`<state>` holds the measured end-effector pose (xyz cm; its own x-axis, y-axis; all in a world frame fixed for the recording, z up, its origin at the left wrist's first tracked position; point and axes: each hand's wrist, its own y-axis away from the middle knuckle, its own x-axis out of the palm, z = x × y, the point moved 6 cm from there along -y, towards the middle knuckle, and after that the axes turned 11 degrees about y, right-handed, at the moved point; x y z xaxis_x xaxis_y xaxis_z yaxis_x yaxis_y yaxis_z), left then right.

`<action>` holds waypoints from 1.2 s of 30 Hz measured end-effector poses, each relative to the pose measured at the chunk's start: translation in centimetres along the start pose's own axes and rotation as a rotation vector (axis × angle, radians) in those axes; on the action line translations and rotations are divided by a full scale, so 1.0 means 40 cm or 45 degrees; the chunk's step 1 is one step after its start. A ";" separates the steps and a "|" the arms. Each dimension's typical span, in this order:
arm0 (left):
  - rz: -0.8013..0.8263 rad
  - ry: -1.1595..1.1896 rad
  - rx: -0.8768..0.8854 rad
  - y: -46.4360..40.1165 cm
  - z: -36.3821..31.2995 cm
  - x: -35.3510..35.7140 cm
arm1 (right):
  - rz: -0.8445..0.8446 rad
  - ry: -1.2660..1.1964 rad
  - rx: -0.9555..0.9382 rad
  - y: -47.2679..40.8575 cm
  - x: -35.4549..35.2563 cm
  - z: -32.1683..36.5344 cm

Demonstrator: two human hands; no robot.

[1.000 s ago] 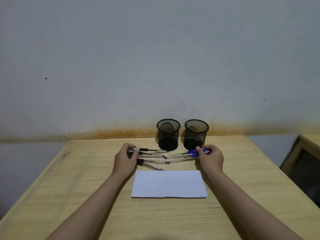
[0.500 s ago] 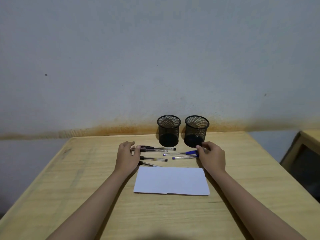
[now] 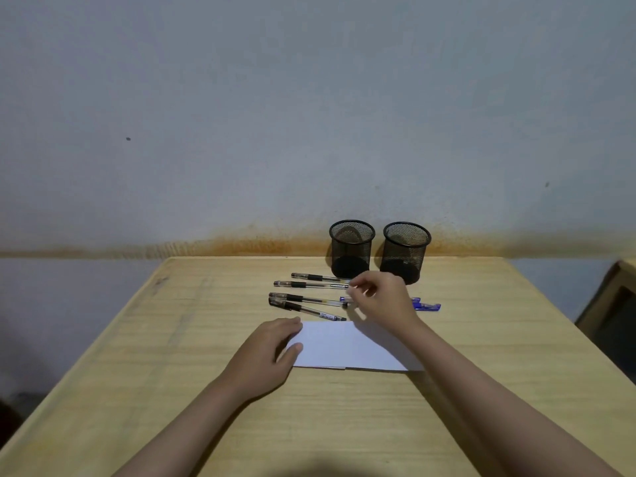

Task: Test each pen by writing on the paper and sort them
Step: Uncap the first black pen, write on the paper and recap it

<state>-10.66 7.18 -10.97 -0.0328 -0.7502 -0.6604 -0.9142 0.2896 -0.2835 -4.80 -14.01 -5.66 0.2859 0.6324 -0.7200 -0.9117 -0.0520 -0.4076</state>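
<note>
A white sheet of paper (image 3: 347, 349) lies on the wooden table (image 3: 172, 339). My left hand (image 3: 268, 356) rests flat on the sheet's left edge. Behind the sheet lie several black pens (image 3: 306, 298), roughly parallel, tips pointing right. Blue pens (image 3: 426, 307) lie to their right, partly hidden under my right hand (image 3: 382, 297). That hand hovers over the pens, its thumb and forefinger at the right end of the second black pen (image 3: 309, 285). Whether they grip it is unclear. Two black mesh cups (image 3: 351, 247) (image 3: 406, 251) stand behind the pens.
The table's back edge meets a grey wall with a rusty stain line. Another wooden piece of furniture (image 3: 612, 304) stands off the table's right side. The table's left edge runs diagonally toward me.
My left hand left the black pens and came back onto the paper's left edge. My right hand let go of the blue pens and moved left over the black pens' tips.
</note>
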 end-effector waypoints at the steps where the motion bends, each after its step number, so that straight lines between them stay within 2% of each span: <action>1: 0.002 -0.002 -0.001 0.006 -0.002 0.001 | 0.091 -0.001 -0.008 0.003 0.024 0.015; 6: -0.008 -0.008 0.009 0.030 -0.009 0.005 | 0.354 0.227 -0.064 0.016 0.114 0.045; 12: -0.025 0.002 0.033 0.032 -0.020 -0.002 | 0.357 0.218 -0.034 0.016 0.123 0.052; 15: -0.167 0.066 0.073 0.038 -0.034 -0.027 | 0.302 0.024 0.000 0.020 0.083 0.059; 18: -0.426 0.170 0.101 0.041 -0.047 -0.069 | 0.262 -0.193 0.046 0.029 0.033 0.062; 21: -0.555 0.118 0.129 0.038 -0.064 -0.102 | 0.248 -0.341 0.064 0.054 -0.014 0.068; 25: -0.570 0.147 0.171 0.008 -0.102 -0.121 | 0.240 -0.498 0.061 0.087 -0.067 0.068; 31: -0.570 0.371 0.158 -0.015 -0.171 -0.123 | 0.126 -0.856 0.174 0.112 -0.117 0.084; 34: -0.482 0.383 0.246 -0.027 -0.203 -0.112 | 0.146 -0.797 0.109 0.131 -0.101 0.121; 36: -0.413 0.466 0.202 -0.029 -0.217 -0.100 | 0.133 -0.795 0.103 0.142 -0.085 0.136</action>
<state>-12.96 4.68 -1.98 0.0771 -0.9672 -0.2421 -0.8294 0.0726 -0.5540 -12.54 -12.25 -2.47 -0.0091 0.9598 -0.2806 -0.9519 -0.0943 -0.2916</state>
